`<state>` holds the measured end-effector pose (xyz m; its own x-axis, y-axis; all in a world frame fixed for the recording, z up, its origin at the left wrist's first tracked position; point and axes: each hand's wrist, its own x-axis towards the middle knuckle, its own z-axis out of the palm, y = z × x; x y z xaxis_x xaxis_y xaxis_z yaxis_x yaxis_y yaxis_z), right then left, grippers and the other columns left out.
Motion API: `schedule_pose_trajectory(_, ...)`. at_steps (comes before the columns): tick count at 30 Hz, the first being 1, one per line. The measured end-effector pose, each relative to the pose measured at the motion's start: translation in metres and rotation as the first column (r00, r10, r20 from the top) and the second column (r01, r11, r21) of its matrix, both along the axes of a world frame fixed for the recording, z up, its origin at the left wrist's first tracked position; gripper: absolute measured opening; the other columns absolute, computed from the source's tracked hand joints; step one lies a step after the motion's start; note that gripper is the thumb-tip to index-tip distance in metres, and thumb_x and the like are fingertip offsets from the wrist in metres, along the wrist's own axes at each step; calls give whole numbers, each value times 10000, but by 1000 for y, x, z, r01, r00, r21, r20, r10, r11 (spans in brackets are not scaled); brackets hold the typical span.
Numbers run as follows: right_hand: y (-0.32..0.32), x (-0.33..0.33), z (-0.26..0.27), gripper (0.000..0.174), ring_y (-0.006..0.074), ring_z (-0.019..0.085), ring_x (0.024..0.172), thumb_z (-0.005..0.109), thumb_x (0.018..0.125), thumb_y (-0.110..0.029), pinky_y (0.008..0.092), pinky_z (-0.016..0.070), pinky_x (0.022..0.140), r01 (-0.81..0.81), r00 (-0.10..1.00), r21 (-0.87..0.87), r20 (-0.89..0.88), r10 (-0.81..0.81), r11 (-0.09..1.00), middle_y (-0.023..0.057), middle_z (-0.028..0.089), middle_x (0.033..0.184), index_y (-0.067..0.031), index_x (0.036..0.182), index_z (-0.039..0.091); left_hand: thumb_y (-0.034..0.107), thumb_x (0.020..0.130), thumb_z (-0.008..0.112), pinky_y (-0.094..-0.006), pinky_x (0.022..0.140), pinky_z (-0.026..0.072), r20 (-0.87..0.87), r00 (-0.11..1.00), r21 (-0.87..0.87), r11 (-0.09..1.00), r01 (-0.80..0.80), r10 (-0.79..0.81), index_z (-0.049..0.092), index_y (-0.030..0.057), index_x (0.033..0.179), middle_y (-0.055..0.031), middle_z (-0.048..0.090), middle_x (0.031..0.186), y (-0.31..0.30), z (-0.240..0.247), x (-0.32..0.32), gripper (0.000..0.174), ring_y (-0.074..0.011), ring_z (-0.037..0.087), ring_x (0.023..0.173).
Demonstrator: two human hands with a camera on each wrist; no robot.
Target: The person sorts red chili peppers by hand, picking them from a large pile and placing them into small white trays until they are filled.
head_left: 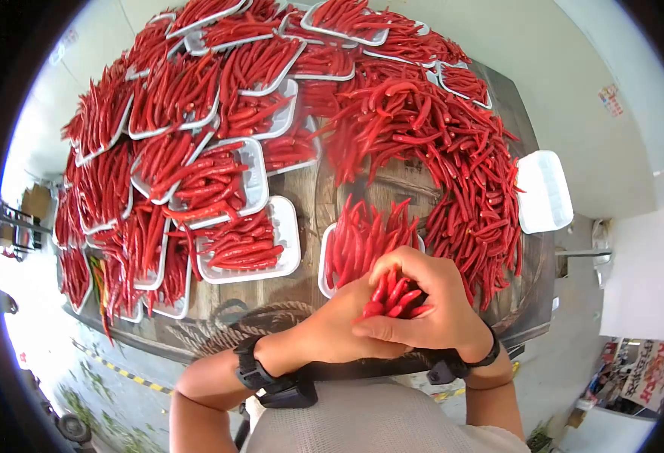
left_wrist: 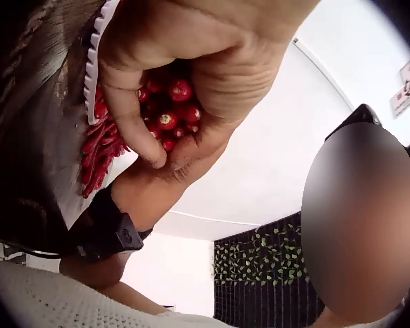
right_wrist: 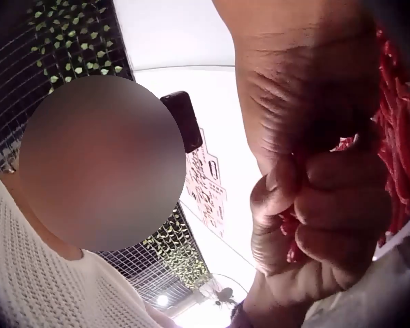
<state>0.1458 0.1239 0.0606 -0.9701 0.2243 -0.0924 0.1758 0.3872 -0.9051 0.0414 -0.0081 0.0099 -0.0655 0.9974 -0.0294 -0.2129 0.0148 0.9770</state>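
Observation:
Both hands are brought together over the near edge of the table around a bundle of red chilies point(head_left: 396, 296). My left hand point(head_left: 336, 321) grips the bundle from the left, its fingers partly hidden in the head view. My right hand point(head_left: 441, 302) curls thumb and fingers about the stem-side ends from the right. Those rounded ends point(left_wrist: 167, 120) show between curled fingers in the left wrist view. In the right wrist view curled fingers point(right_wrist: 338, 208) cover most of the chilies. Just beyond the hands lies a white tray point(head_left: 324, 264) holding more chilies.
A large loose heap of red chilies point(head_left: 468, 174) covers the table's right side. Several filled white trays point(head_left: 290, 234) crowd the left and back, some overlapping. White trays point(head_left: 547, 192) sit at the right edge. Rope point(head_left: 234, 328) lies along the near left edge.

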Motion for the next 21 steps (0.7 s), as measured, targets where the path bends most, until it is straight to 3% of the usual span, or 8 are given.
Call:
schedule_pose_trajectory(2, -1, -2, -6, 372, 68, 577, 661, 853, 695, -251, 229, 442, 608, 8, 989, 117, -150, 9, 993, 9, 618, 720, -43, 869, 598, 107, 718, 758, -317, 868, 467, 135, 991, -54, 998, 34, -26, 422, 25, 1256, -77, 591, 1054, 1, 7, 0, 639, -150, 572, 990)
schedule_pose_trajectory(4, 0, -3, -3, 303, 75, 564, 653, 823, 722, -220, 230, 437, 604, 28, 996, 99, -88, -19, 995, 17, 613, 725, -43, 823, 598, 102, 713, 764, -320, 870, 466, 191, 982, -50, 999, 13, -3, 427, 19, 1246, -89, 589, 1062, 4, 8, 1, 636, -155, 571, 990)
schedule_pose_trajectory(8, 12, -2, -1, 224, 82, 576, 681, 761, 770, -186, 250, 468, 625, 106, 990, 37, -101, -102, 994, 30, 624, 747, -34, 831, 609, 278, 783, 772, -347, 892, 467, -11, 997, -3, 997, -77, 77, 409, 8, 1291, -146, 574, 1133, 1, 2, 1, 681, -198, 562, 1079)
schedule_pose_trajectory(9, 17, -2, 1, 201, 79, 568, 715, 745, 776, -175, 249, 462, 662, 162, 978, 14, -137, -158, 987, 20, 621, 762, -36, 828, 610, 357, 805, 755, -375, 899, 471, 151, 988, -117, 993, -17, 34, 393, 2, 1315, -177, 562, 1166, -1, 12, -5, 719, -238, 555, 1115)
schedule_pose_trajectory(10, 22, -2, 2, 177, 75, 560, 748, 730, 781, -163, 247, 455, 700, 218, 961, -10, -173, -217, 976, 11, 618, 777, -38, 824, 612, 333, 830, 737, -383, 894, 477, 254, 955, -46, 988, -146, 153, 415, 1, 1301, -171, 569, 1157, 0, 8, 0, 660, -247, 570, 1088)
schedule_pose_trajectory(12, 29, -3, 2, 150, 66, 528, 765, 703, 800, -152, 240, 432, 738, 371, 911, -164, -126, -392, 914, -28, 588, 783, -44, 811, 600, 171, 893, 652, -309, 920, 435, 56, 990, -27, 991, -131, 132, 414, -5, 1316, -106, 531, 1204, -7, 23, -22, 516, -166, 507, 1108)
schedule_pose_trajectory(17, 42, 0, 1, 157, 28, 469, 729, 693, 814, -164, 201, 365, 670, 306, 932, -272, -112, -346, 912, -51, 536, 754, -53, 813, 583, 119, 946, 537, -233, 632, 480, 268, 806, -129, 849, -513, 528, 523, 12, 1117, -69, 643, 868, -4, 20, -32, 202, -119, 619, 755)
schedule_pose_trajectory(21, 52, 4, -1, 173, 24, 450, 701, 666, 822, -202, 194, 350, 638, 310, 909, -414, -137, -395, 856, -52, 513, 753, -56, 832, 572, 65, 925, 567, -187, 522, 453, 121, 841, -138, 847, -512, 528, 546, 9, 1005, -17, 593, 784, -9, 33, -43, 100, -68, 582, 601)
